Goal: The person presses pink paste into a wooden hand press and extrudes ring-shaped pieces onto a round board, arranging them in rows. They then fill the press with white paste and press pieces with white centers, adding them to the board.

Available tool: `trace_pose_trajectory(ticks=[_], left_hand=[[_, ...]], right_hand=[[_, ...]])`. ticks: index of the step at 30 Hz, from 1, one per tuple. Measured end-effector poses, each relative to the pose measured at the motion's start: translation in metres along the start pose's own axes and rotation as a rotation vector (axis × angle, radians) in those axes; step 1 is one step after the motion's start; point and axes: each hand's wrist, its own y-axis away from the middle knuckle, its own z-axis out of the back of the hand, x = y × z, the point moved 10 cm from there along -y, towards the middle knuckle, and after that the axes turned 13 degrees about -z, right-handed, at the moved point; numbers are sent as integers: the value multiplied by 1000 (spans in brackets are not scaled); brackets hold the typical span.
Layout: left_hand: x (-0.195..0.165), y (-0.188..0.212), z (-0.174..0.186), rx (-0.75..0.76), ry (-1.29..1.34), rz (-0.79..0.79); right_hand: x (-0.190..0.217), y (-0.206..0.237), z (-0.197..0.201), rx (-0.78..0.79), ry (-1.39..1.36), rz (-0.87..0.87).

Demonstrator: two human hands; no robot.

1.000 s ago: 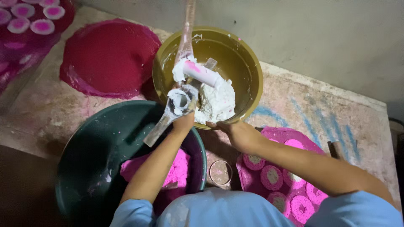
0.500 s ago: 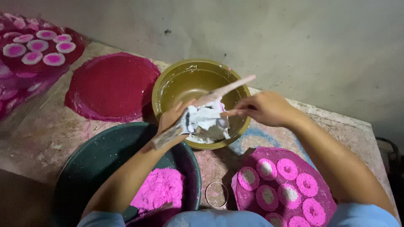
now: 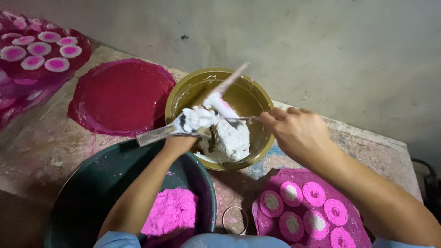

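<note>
1. We see our left hand (image 3: 180, 143) at the near rim of the olive bowl (image 3: 183, 98), its grip clenched on a flat spatula (image 3: 158, 132) loaded with white paste (image 3: 227, 133).
2. Our right hand (image 3: 298, 131) comes in from the right, grip closed on a thin utensil (image 3: 241, 119) whose tip meets the paste.
3. The spatula's long axis runs low left to upper right across the bowl; the paste lies between both hands, over the bowl, which stands on the tabletop (image 3: 41, 151).

A makeshift food workshop: stained concrete slab (image 3: 46, 151), trays of pink cakes (image 3: 303, 211).
</note>
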Motion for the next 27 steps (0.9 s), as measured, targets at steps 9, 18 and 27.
trace_pose_trajectory(ticks=[9,18,27], left_hand=[[-26,-2,-66,165,164,58],[12,-3,-21,107,89,98],[-26,-14,-45,103,207,-23]], right_hand=[[82,-13,-20,42,20,355],[-12,-18,-8,211,-176,8],[77,-28,-29,200,84,245]])
